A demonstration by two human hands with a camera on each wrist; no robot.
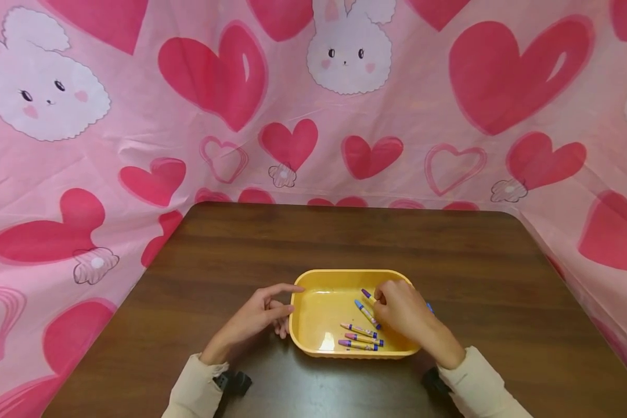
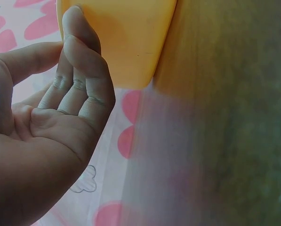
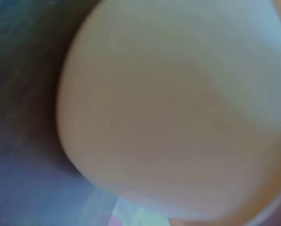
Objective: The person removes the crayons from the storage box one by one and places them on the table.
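A yellow plastic tray (image 1: 313, 273) with rounded corners stands on the table. My left hand (image 1: 253, 316) is at its left side, the index fingertip reaching over the rim and the thumb tip right at the edge. In the left wrist view that hand (image 2: 65, 99) is loosely bent, with the tray corner (image 2: 135, 47) beyond the fingers. Over the tray's right part, my right hand (image 1: 404, 310) has curled fingers pinching a purple-tipped crayon (image 1: 367, 294), partly hidden. Beside it lies a blue crayon (image 1: 367, 313). A blurred palm (image 3: 168, 108) fills the right wrist view.
Several pink and peach crayons (image 1: 357, 345) lie side by side at the tray's near right. A small blue piece (image 1: 429, 307) shows behind the right wrist. The dark wooden table (image 1: 345, 238) meets a pink heart-and-rabbit cloth (image 1: 287, 81) at its back and sides.
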